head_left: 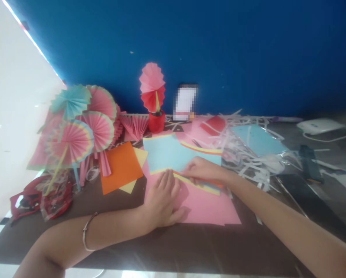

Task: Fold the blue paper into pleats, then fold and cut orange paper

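Observation:
A light blue sheet [165, 152] with yellow and orange strips along its edges lies over pink paper [207, 210] at the middle of the table. Flat on the sheet's lower edge and the pink paper rests my left hand [164, 199], its fingers spread. Just to the right, my right hand [197, 170] has its fingers curled together at the yellow strip [200, 184] on the lower edge. Whatever is between those fingertips is hidden. An orange sheet [122, 168] lies left of my hands, on top of yellow paper.
Pleated paper fans [74, 135] stand at the left, above red-rimmed items [28, 200]. A red pot [156, 121] holding a pink fan is at the back. White paper scraps [252, 170], a blue packet [260, 139] and a dark flat object [309, 204] lie right.

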{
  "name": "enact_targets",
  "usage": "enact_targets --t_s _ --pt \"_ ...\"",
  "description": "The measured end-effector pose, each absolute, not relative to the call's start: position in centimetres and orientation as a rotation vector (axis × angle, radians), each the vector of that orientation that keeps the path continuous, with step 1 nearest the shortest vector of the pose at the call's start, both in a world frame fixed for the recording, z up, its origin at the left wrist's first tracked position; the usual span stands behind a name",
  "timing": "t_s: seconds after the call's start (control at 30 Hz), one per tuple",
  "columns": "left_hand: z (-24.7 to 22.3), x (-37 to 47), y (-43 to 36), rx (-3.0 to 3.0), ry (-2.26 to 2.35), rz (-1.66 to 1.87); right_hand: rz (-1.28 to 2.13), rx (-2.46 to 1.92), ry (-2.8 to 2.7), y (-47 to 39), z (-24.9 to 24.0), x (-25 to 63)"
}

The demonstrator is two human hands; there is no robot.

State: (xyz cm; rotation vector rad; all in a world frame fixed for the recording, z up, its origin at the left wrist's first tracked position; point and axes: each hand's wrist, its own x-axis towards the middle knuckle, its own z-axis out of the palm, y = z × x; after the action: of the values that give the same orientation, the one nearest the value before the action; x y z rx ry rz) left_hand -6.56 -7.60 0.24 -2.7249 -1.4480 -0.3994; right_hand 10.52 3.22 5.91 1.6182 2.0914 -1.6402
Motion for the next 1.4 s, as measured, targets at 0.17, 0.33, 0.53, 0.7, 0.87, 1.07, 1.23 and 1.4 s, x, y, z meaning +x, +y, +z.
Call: enact_targets --t_s 0.17,0.33,0.53,0.7,0.87,1.07,1.23,1.4 --pt "0.4 -6.7 -7.5 -2.74 -1.433 -0.404 -1.583 1.599 2.115 3.4 6.0 10.4" --pt "0.4 -6.6 -7.5 -2.726 -1.431 -0.398 -1.469 1.547 2.206 3.2 6.7 10.1" --pt "0.6 -6.7 -7.5 -2.691 -1.441 -0.399 -1.427 1.544 2.255 3.1 6.2 10.1" --pt "0.8 -6.8 -7.4 -2.722 -1.355 -0.366 -1.435 1.572 2.233 3.3 5.6 10.2" --pt "0.6 -6.7 -7.3 -2.744 -1.385 -0.331 -1.43 1.591 2.2 3.4 5.4 10.3" --pt "0.5 -6.6 -7.4 -2.758 -1.411 -0.335 -1.38 1.629 2.178 3.2 5.6 10.2" --pt "0.5 -6.6 -7.3 -2.771 -1.418 -0.329 -1.364 1.63 2.173 3.1 6.0 10.1" --pt "0.5 -6.6 -7.2 -2.75 -1.447 -0.354 -1.298 1.688 2.161 3.0 6.1 9.8"
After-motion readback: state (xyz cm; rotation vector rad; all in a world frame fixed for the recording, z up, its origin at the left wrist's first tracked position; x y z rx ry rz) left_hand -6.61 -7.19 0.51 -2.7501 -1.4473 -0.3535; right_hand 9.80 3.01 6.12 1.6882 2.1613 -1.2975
